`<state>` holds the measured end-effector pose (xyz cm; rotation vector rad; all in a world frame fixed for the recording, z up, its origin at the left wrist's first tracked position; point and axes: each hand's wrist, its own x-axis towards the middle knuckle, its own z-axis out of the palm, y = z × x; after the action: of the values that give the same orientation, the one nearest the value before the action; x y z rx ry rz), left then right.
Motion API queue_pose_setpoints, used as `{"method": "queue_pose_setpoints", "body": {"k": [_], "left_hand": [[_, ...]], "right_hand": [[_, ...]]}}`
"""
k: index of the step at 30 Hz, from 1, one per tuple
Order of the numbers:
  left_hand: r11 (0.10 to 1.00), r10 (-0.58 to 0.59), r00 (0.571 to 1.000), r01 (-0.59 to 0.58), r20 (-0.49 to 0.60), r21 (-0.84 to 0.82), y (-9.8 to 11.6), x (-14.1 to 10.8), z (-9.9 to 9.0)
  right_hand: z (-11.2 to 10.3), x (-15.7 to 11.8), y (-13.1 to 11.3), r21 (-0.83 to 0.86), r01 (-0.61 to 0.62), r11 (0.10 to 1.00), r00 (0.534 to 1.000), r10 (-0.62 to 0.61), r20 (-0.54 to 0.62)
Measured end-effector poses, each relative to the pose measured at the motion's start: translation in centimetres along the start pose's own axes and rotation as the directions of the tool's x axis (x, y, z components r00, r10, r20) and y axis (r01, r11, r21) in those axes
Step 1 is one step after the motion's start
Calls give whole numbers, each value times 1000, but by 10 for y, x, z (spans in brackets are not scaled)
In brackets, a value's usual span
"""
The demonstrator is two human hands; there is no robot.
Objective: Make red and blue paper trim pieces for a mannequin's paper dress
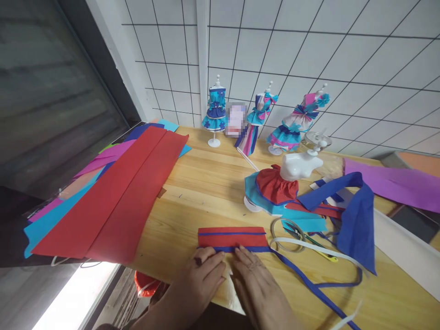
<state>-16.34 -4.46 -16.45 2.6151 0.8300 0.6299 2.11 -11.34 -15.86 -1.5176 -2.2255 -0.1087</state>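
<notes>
A rectangular red fabric piece point(230, 239) lies flat near the table's front edge. One thin blue line runs across its upper part, and a blue strip point(264, 249) lies along its lower edge. The fingertips of my left hand point(206, 272) rest on the lower edge, left of centre. My right hand point(252, 275) lies beside it, its fingers stretched over the same edge. Neither hand is wrapped round anything; what lies under the fingers is hidden. From the right corner of the piece, the long blue strip trails across the table to the lower right.
A white dress form point(299, 166) lies tilted in a red and light-blue skirt point(277, 185). Near it are a tape roll point(287, 233), blue fabric point(357, 220) and a yellow-handled tool point(330, 257). Red sheets point(127, 192) cover the left side. Dressed miniature forms point(216, 110) stand at the back.
</notes>
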Motion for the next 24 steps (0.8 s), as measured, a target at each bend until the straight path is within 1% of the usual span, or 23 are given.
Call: {"method": "queue_pose_setpoints", "body": {"k": [2, 4, 7, 11, 14, 18, 21, 24], "left_hand": [[997, 50, 998, -49, -25, 55, -1, 0, 5], [990, 79, 996, -74, -40, 117, -2, 1, 5], [981, 77, 996, -68, -46, 181, -3, 2, 2], [971, 71, 997, -59, -44, 233, -3, 3, 1], [968, 75, 997, -68, -18, 241, -3, 2, 2], [971, 75, 997, -78, 21, 227, -5, 1, 2], [976, 61, 998, -65, 25, 210, -6, -1, 3], [980, 58, 998, -63, 34, 187, -7, -4, 5]], "right_hand": [[8, 1, -1, 16, 21, 1000, 998, -21, 55], [14, -1, 0, 17, 36, 999, 995, -38, 91], [19, -5, 1, -2, 12, 1000, 996, -12, 91], [22, -9, 1, -46, -50, 998, 997, 52, 52], [22, -11, 1, -89, -53, 995, 998, 56, 29], [21, -16, 7, -139, -69, 988, 997, 66, -29], [20, -22, 14, -190, -124, 974, 990, 108, -96], [18, -27, 18, -210, -175, 962, 981, 150, -126]]}}
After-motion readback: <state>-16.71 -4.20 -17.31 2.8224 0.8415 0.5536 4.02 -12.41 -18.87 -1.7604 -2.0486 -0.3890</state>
